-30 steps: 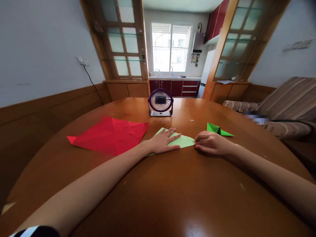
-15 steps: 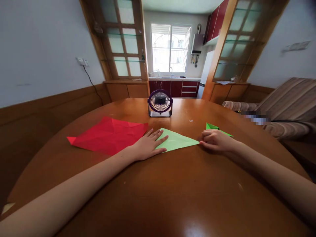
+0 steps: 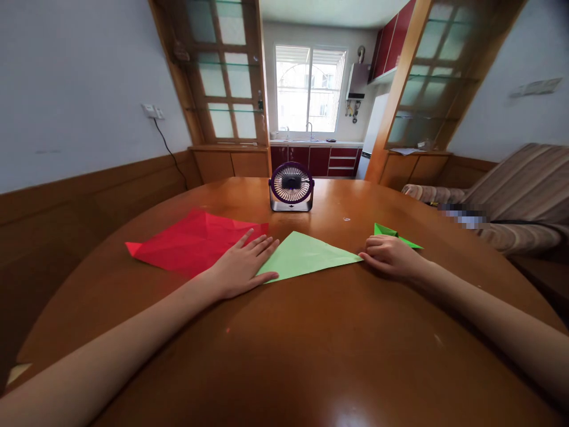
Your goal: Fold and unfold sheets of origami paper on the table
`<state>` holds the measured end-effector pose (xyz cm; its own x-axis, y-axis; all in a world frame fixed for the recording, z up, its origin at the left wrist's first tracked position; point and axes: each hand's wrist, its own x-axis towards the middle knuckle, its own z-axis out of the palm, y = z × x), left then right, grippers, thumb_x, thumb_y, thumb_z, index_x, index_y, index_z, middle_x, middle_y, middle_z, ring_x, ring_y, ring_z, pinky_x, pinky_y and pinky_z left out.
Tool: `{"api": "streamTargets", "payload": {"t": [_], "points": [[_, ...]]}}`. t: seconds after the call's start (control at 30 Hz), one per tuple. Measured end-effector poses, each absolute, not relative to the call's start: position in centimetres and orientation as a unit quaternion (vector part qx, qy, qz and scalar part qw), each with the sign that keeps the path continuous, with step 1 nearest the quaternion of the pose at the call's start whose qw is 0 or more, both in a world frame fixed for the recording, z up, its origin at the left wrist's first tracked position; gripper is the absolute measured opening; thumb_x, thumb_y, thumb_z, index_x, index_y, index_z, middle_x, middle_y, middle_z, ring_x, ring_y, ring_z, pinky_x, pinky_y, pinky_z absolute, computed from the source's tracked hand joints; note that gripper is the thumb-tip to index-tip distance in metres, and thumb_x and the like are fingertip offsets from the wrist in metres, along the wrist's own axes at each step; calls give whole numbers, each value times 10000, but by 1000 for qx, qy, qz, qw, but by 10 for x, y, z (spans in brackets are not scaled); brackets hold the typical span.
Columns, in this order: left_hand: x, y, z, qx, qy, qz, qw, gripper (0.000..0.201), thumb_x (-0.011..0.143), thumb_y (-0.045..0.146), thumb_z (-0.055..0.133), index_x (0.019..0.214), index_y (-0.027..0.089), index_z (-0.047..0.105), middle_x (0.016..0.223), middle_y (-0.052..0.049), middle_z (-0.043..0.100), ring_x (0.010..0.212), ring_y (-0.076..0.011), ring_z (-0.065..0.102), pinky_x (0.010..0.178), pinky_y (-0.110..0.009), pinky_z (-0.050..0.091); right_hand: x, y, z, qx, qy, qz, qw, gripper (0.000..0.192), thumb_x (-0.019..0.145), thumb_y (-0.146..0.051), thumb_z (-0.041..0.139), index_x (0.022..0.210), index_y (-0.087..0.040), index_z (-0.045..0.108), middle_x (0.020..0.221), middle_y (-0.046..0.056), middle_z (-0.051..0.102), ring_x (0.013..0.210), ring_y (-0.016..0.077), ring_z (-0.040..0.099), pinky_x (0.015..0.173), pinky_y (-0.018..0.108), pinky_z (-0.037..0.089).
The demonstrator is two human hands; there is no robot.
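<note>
Step in hand: we judge we are flattening a fold in the light green paper triangle [image 3: 306, 256], which lies flat on the bench [image 3: 311, 344] between our hands.
Left hand [image 3: 240, 268]: grip spread, palm down on the triangle's left corner, beside the red sheet [image 3: 195, 242].
Right hand [image 3: 389, 256]: fingers curled, tips pressing the right tip.
Next move: likely firm, even pressure along the crease.

I'm looking at a home dining room. A wooden table [image 3: 284, 356], a striped sofa [image 3: 524, 190], and a kitchen sink [image 3: 311, 139] beyond show it.
</note>
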<state>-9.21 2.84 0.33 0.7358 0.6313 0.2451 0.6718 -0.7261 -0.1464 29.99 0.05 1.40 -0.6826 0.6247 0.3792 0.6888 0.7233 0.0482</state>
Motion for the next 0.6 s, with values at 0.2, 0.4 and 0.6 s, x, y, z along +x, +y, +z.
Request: {"api": "streamTargets", "payload": {"t": [0.2,0.4,0.6], "points": [[-77,18,5,-904,-398,-140,74,658,909,582,430,1385,129,466,1267,-135,624,1175,-270,579,1142,-484,261,279,0,6,-377,-894,-53,238,270,980,-317,425,942,-174,651,924,107,643,847,214,596,772,371,475],[-72,15,2,-897,-398,-178,73,485,917,470,458,1282,164,550,1228,-106,649,1129,-255,605,1124,-488,304,258,6,-3,-392,-894,-47,210,290,965,-374,468,1135,-190,615,1084,127,631,1010,262,593,899,470,469],[-71,14,2,-898,-381,-205,86,426,916,380,464,1273,161,544,1166,-105,672,1088,-245,624,1113,-490,318,244,16,-5,-407,-891,-68,191,301,960,-385,471,1106,-173,628,1077,132,615,1001,270,577,914,490,450]]}}
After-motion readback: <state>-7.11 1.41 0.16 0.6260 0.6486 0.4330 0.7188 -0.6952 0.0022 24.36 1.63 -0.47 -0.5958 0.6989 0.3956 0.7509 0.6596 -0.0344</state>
